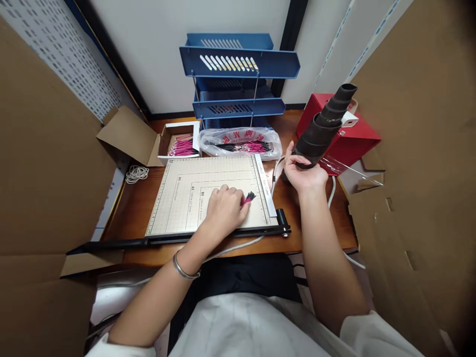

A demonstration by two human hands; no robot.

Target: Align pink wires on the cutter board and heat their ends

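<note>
Single head view, forward-down over the desk (128, 213).

Cutter board (165, 210): B5, A5, B6 + mm dims; bag (275, 145): red Chinese chars, prob. incl. 光.

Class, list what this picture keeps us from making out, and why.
All in the head view:
- rods: pink ends covered by the left hand
- tube: much of its lower end behind the right hand
- red box: partly behind the tube
- cutter: smallest ruler marks too small to read
</note>
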